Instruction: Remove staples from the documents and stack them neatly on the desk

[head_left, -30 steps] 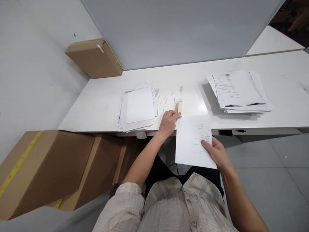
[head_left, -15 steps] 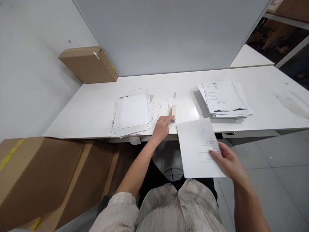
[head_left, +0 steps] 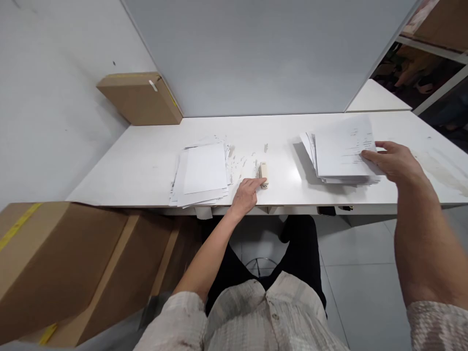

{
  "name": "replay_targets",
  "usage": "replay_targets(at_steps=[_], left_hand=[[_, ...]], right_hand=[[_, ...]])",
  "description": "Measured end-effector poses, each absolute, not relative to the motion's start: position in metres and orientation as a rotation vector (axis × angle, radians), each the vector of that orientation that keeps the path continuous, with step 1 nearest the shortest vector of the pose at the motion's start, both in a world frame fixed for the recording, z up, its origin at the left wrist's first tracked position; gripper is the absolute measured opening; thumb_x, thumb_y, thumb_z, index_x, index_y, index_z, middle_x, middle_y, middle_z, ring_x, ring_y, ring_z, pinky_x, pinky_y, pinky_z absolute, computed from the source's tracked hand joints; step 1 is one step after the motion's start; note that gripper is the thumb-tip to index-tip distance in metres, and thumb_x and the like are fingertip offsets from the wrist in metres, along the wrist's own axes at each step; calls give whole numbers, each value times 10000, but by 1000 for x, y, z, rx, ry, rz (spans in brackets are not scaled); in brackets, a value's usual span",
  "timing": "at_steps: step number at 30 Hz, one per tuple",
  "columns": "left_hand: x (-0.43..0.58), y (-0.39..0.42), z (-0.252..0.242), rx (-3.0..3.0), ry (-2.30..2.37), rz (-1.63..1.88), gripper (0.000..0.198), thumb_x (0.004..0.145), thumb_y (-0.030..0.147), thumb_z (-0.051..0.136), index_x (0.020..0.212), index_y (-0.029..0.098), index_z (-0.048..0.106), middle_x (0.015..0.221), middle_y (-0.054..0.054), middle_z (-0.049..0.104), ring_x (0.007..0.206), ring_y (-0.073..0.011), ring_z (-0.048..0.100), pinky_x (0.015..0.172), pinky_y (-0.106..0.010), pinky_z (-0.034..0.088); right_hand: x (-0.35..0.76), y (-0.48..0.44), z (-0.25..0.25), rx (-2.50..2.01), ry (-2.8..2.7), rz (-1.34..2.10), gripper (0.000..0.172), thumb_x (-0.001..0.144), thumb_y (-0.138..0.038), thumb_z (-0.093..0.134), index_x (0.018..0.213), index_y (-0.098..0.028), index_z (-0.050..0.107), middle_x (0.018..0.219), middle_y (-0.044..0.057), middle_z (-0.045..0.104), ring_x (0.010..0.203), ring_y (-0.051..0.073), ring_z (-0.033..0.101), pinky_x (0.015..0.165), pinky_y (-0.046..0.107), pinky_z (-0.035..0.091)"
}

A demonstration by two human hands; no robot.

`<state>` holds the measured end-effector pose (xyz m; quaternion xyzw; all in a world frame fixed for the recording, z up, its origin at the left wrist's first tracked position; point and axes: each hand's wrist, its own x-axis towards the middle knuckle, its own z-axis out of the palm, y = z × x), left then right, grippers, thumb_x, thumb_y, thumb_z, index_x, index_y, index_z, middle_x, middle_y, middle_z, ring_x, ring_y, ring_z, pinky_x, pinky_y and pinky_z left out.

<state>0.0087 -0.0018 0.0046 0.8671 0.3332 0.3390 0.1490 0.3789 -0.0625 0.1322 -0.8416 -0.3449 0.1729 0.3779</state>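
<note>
White counter [head_left: 146, 165] against a grey partition. Our left hand [head_left: 245, 194] rests with its fingers loosely apart, touching the stapler [head_left: 263, 174] and steadying it. Our right hand [head_left: 397, 161] pinches a printed sheet [head_left: 341, 148] flat over the right-side stack [head_left: 329, 179], aligning it.

Office workstation, white desk [head_left: 153, 165] against grey partition [head_left: 256, 53], paper stacks [head_left: 203, 173], cardboard boxes [head_left: 62, 263]

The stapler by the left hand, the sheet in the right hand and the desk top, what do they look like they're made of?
The stapler looks like cream plastic with a dull sheen, though any metal parts are too small to tell. The sheet is thin white matte paper with faint print, its far edge curling up over the stack. The desk top seems to be smooth white laminate, since it shows a soft glare.
</note>
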Motion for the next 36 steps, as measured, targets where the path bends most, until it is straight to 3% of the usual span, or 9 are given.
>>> replay_targets(at_steps=[4,10,13,16,22,26,31,34,36], left_hand=[[7,-10,5,2449,987,1097,539,781,-17,308,1242,189,496,1137,-72,614,1067,-171,524,924,-340,447],[-55,-21,21,2430,1316,1286,310,882,142,395,1111,209,594,1058,-70,639,1058,-182,541,954,-372,421],[-106,-11,25,2459,1658,1063,362,829,337,569,1175,229,574,1237,-92,565,1223,-266,434,1022,-439,337],[-137,-1,22,2458,1764,753,457,772,454,624,1192,283,568,1280,-73,550,1238,-299,425,1015,-467,323],[-138,5,18,2447,1744,857,227,838,373,555,995,262,677,1119,-53,652,1084,-244,535,947,-415,375],[-136,5,27,2252,1720,1057,274,892,331,429,934,207,669,951,-65,685,952,-206,580,883,-356,423],[-135,-9,51,1825,1694,1421,265,831,396,519,848,171,658,879,-53,662,879,-181,594,813,-305,461],[-133,-27,74,1693,1554,1480,237,783,392,597,803,165,660,848,-36,656,851,-170,592,794,-291,465],[-130,-42,91,1645,1467,1438,209,751,378,639,771,170,657,825,-24,655,818,-163,593,762,-282,473]], right_hand=[[381,-70,119,-2218,-1016,105,478,736,-419,643,1159,-212,558,963,109,653,1081,362,499,883,495,337],[296,-125,96,-2110,-1219,247,471,802,-509,551,1223,-297,552,999,80,657,701,241,610,699,418,440],[246,-147,64,-1975,-1295,399,418,817,-482,538,1163,-252,586,917,73,656,616,191,598,632,358,446],[203,-160,23,-1848,-1312,620,419,817,-476,534,1139,-213,587,886,60,647,593,166,584,609,325,467],[140,-169,-13,-1622,-1449,922,363,849,-429,493,1128,-215,586,944,81,643,645,174,583,612,321,497],[131,-169,-8,-1576,-1602,936,344,879,-386,444,1165,-232,554,982,89,625,643,170,575,609,334,504],[138,-162,2,-1576,-1616,851,327,882,-368,456,1152,-213,558,980,83,623,652,163,586,626,315,510],[138,-157,20,-1542,-1626,725,310,890,-344,463,1158,-215,550,985,87,617,671,164,591,628,313,513],[135,-154,38,-1494,-1637,522,328,882,-327,491,1192,-229,530,1048,102,595,788,194,611,690,339,523]])
